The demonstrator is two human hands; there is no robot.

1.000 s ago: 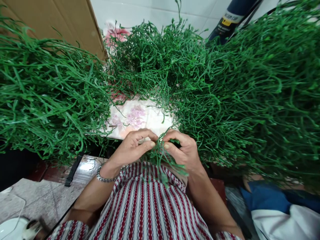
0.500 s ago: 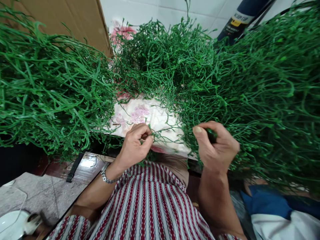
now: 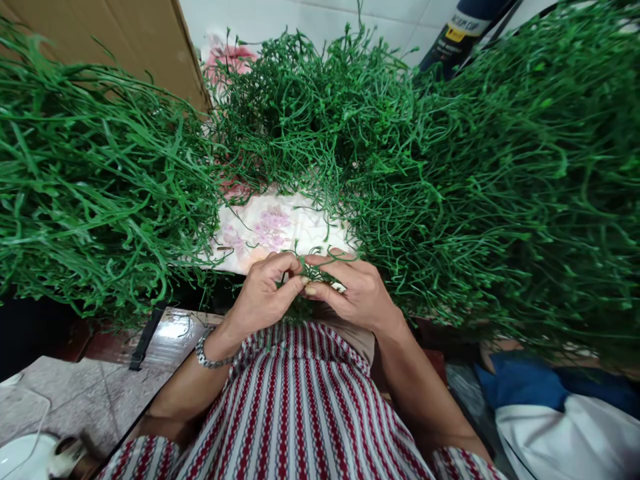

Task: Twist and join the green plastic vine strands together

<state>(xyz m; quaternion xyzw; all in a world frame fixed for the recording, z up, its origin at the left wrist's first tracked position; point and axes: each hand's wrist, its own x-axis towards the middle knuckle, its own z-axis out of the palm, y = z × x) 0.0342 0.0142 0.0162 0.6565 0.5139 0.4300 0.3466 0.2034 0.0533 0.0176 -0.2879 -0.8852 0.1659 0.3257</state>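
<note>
Thin green plastic stems with small branching tips are pinched between my two hands, close to my waist. My left hand closes thumb and forefinger on them. Right beside it, my right hand also pinches at the stems, its fingertips nearly touching the left ones. The exact spot each finger grips is partly hidden. A large heap of similar green stems spreads to the right, a smaller heap lies ahead, and longer, thicker green strands pile up on the left.
A white floral cloth covers the work surface between the heaps. At the back left stands a cardboard box; a dark cylindrical container leans at the back right. Blue and white fabric lies low at the right.
My right hand has moved left from the edge of the right heap to meet my left hand at the stems. The left hand stays in nearly the same place.
</note>
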